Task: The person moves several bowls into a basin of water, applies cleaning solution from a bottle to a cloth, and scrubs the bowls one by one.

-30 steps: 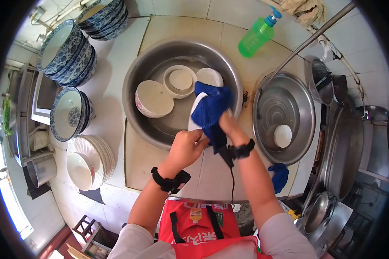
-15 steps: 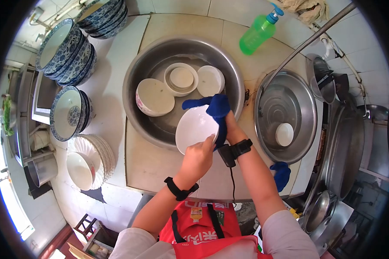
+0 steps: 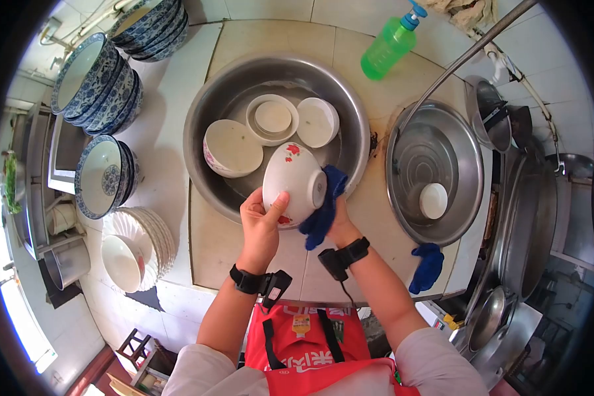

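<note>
Now the bowl (image 3: pixel 292 183) is flipped, base outward, blue cloth (image 3: pixel 321 208) underneath.

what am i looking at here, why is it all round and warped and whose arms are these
No machine here: a person wears a camera on the head, looking down at their own two hands; its wide lens bends the edges. The left hand grips a white flowered bowl, tilted on its side above a large steel basin. The right hand presses a blue cloth against it. More white bowls sit in that basin. A second basin to the right holds one small white bowl. On the counter stand a green soap bottle, stacked blue-patterned bowls and white plates. Both wrists carry black bands.
</note>
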Tool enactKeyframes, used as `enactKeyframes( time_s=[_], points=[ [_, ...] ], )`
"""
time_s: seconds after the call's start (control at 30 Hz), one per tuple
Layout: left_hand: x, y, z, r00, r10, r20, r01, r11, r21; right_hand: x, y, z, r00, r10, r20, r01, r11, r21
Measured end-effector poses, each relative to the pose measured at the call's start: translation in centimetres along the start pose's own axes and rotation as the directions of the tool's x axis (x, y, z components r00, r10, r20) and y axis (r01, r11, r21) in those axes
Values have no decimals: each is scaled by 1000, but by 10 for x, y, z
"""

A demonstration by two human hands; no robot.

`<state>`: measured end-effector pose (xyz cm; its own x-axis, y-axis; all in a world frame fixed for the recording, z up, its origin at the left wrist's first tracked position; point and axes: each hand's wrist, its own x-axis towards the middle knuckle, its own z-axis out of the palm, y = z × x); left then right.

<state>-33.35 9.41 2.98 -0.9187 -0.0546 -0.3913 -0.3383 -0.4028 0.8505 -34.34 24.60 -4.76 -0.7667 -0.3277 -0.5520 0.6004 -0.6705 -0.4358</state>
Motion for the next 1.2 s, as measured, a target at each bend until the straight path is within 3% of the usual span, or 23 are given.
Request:
enactKeyframes(
  time_s=[0.1,0.17,0.2,0.23,0.3,0.33,0.37,0.47,0.5,0.57,0.67,0.7,0.8,0.87,0.9,0.93,0.97,1.0,1.03,1.07,1.1,1.13,1.2],
  points=[
    [2,-11,6,993,94,-65,-97,995,-39,7,11,-3,997,-64,-36,67,994,89],
    [-3,-20,5,963,246,108,-263,944,197,3,11,-9,985,-8,172,-44,954,297],
    [-7,-15,5,961,212,177,-262,901,347,0,14,-18,973,-82,214,26,967,252],
    [-10,-10,4,962,211,175,-261,901,346,-9,8,-4,974,-81,213,25,968,251],
    [-14,-1,5,834,329,444,-540,653,530,-29,-7,22,994,-111,8,109,989,97],
    [-15,2,6,789,345,509,-603,593,533,-32,-8,22,982,-179,-66,178,984,-14],
    [-16,4,6,788,347,509,-605,594,531,-35,-10,22,981,-180,-66,179,984,-16],
    [-12,3,0,613,394,685,-789,351,504,-53,-22,22,986,-149,-74,157,980,123],
    [-9,2,-3,612,395,685,-790,351,503,-58,-27,22,986,-150,-74,158,980,123],
    [-5,3,-9,426,277,861,-904,106,413,-66,-35,21,986,-158,57,152,983,101],
    [-8,4,-7,353,154,923,-931,-36,363,-64,-29,-2,991,-38,-126,47,996,71],
    [-8,2,-8,352,153,923,-932,-36,362,-62,-28,-9,980,15,-197,-6,999,46],
    [-7,8,-11,359,97,928,-925,-95,368,-46,-13,-36,976,-66,-206,45,994,-104],
    [-10,34,-7,453,312,835,-844,-152,514,-43,-13,-39,972,-122,-198,91,983,-162],
    [-7,30,-10,451,311,837,-845,-154,512,-41,-17,-38,967,-146,-210,89,962,-258],
    [-5,19,-18,815,356,457,-576,404,711,-42,-15,-36,962,-165,-219,81,934,-348],
    [0,6,-28,993,115,23,-108,826,553,-42,-14,-34,963,-163,-216,80,934,-347],
    [14,-15,-45,990,-107,92,58,905,422,-40,-13,-32,964,-191,-183,104,910,-400],
    [22,-26,-50,991,-100,89,53,905,422,-38,-13,-29,965,-218,-147,131,882,-453],
    [28,-35,-55,954,-264,143,217,936,278,-38,-12,-23,965,-220,-141,134,881,-454],
    [30,-35,-54,884,-411,223,389,911,139,-40,-10,-15,921,-347,-176,203,815,-543],
    [31,-35,-53,885,-409,223,387,912,137,-42,-10,-8,861,-471,-195,259,733,-629],
    [27,-32,-50,895,-383,228,352,921,164,-49,-24,-2,863,-421,-277,164,754,-636]
  ],
)
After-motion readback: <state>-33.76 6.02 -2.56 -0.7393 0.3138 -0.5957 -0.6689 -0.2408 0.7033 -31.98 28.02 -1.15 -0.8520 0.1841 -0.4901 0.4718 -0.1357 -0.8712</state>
